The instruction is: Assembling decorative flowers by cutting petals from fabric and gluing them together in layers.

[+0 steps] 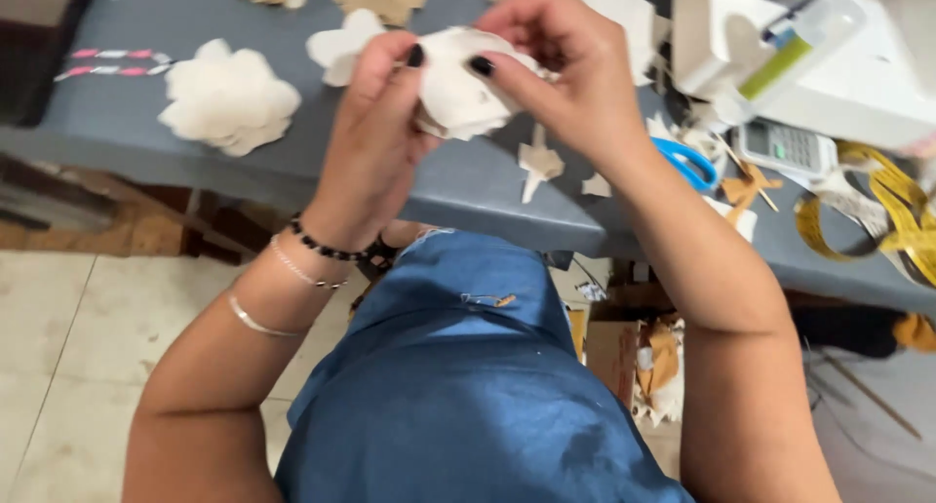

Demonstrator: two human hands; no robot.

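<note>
Above the grey table, both hands pinch a cream fabric flower with scalloped, layered petals: the left hand curls closed on its near edge, the right hand grips its top with thumb and fingers. A similar soft flower lies to the left; blue-handled scissors lie to the right.

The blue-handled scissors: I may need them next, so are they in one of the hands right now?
No: the blue-handled scissors lie on the grey table.
</note>
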